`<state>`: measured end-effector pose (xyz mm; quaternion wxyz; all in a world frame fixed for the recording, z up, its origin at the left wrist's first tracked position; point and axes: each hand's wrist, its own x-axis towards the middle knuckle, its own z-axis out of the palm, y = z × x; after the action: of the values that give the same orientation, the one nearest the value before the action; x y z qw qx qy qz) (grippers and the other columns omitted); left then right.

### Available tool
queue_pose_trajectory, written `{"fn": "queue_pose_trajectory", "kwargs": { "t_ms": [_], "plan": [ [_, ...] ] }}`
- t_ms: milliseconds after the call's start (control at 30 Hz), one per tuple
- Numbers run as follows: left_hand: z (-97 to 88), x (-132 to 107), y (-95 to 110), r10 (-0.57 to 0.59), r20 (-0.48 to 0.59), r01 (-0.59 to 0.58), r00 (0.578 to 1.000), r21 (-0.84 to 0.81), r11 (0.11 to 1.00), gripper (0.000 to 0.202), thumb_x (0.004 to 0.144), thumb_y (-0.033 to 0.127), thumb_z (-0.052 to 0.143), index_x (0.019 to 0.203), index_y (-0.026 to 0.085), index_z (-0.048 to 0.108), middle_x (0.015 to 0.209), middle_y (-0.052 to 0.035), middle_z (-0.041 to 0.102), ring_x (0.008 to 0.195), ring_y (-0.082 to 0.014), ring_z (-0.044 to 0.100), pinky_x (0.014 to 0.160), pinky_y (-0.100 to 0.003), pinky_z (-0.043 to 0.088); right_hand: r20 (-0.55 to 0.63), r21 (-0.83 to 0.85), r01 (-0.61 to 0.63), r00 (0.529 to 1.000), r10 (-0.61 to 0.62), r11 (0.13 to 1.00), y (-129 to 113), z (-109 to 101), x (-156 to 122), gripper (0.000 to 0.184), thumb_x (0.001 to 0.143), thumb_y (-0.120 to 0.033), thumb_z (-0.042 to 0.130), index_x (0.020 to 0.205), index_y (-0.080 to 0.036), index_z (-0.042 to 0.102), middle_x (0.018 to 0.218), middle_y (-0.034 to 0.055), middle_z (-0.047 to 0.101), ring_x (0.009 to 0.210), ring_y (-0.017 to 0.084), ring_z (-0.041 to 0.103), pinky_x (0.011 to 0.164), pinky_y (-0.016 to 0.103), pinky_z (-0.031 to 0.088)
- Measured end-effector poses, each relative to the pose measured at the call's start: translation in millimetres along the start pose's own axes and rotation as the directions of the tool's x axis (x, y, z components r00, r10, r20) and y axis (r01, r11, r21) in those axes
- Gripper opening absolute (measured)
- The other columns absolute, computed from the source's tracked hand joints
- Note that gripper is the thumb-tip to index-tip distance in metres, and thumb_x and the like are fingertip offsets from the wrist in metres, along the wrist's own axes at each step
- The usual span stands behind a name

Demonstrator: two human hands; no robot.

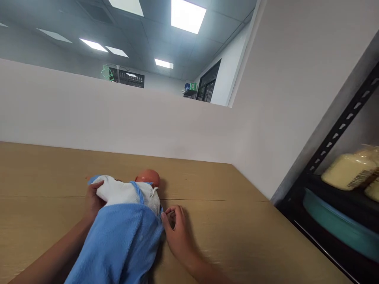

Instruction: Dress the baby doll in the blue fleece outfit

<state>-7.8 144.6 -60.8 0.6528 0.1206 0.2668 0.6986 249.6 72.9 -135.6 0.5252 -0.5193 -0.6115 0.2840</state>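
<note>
Both hands are closed on cloth at the lower middle of the frame; the left hand (93, 199) curls its fingers over the upper left edge of a white cloth (122, 193), and the right hand (177, 232) pinches the right edge of a blue towel (118, 244) between thumb and bent fingers, low against the tabletop. That white cloth wraps a baby doll (148, 177), whose bare head shows just above the wrap; the blue towel covers the doll's lower part and runs down to the bottom edge of the frame; the bundle lies on a wooden table (251, 236) backed by a white partition wall (118, 118). At the right edge stands a black metal shelf (334, 138) bearing a teal tray (337, 225) and pale yellow jars (346, 169); ceiling lights (188, 14) glow along the top.
</note>
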Motion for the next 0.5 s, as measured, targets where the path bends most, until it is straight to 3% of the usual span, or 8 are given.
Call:
{"fn": "queue_pose_trajectory", "kwargs": {
  "t_ms": [133,300,367,433,500],
  "plan": [
    [16.0,-15.1,1.8,0.058,-0.028,-0.059,0.998,-0.013,0.998,0.022,0.068,0.025,0.06,0.09,0.02,0.064,0.081,-0.0003,0.081,0.094,-0.0318,0.081,0.091,-0.041,0.069,0.031,0.106,-0.183,0.983,0.181,0.977,-7.1,-11.5,-26.7,0.066,0.094,-0.086,0.052,0.11,-0.023,0.064,0.111,0.0128,0.071,0.103,0.032,0.068,0.097,0.048,0.053],
    [35.3,-41.0,-8.1,0.07,0.018,-0.071,0.997,0.041,0.997,0.033,0.076,0.032,0.065,0.105,0.018,0.072,0.088,-0.0034,0.085,0.104,-0.0356,0.081,0.099,-0.046,0.068,0.149,0.233,-0.364,0.93,0.337,0.902,-25.2,-27.9,-65.6,0.086,0.086,-0.097,0.057,0.136,-0.027,0.069,0.134,0.0134,0.074,0.123,0.033,0.068,0.109,0.048,0.051],
    [38.9,-51.7,-14.2,0.044,0.044,-0.049,0.998,0.111,0.993,0.034,0.079,0.034,0.072,0.108,0.018,0.074,0.094,-0.0049,0.086,0.111,-0.0381,0.08,0.103,-0.048,0.067,0.256,0.304,-0.478,0.874,0.412,0.824,-31.8,-31.6,-67.8,0.102,0.073,-0.103,0.064,0.143,-0.029,0.068,0.149,0.0141,0.068,0.134,0.036,0.064,0.113,0.05,0.049],
    [41.1,-62.0,-19.5,0.012,0.077,-0.029,0.997,0.224,0.974,0.038,0.077,0.035,0.084,0.11,0.017,0.076,0.103,-0.0061,0.087,0.123,-0.0394,0.076,0.114,-0.047,0.061,0.398,0.377,-0.606,0.789,0.468,0.701,-39.4,-34.7,-61.5,0.118,0.06,-0.105,0.072,0.15,-0.029,0.063,0.158,0.0139,0.063,0.141,0.038,0.06,0.113,0.051,0.05],
    [43.2,-71.2,-23.3,0.054,0.153,-0.116,0.987,0.435,0.893,0.047,0.073,0.037,0.096,0.113,0.017,0.079,0.114,-0.0066,0.086,0.136,-0.0396,0.069,0.127,-0.044,0.048,0.491,0.432,-0.688,0.721,0.488,0.583,-48.7,-38.5,-51.1,0.126,0.052,-0.102,0.079,0.154,-0.03,0.059,0.161,0.0132,0.06,0.146,0.039,0.056,0.111,0.051,0.052]
  ]
}}
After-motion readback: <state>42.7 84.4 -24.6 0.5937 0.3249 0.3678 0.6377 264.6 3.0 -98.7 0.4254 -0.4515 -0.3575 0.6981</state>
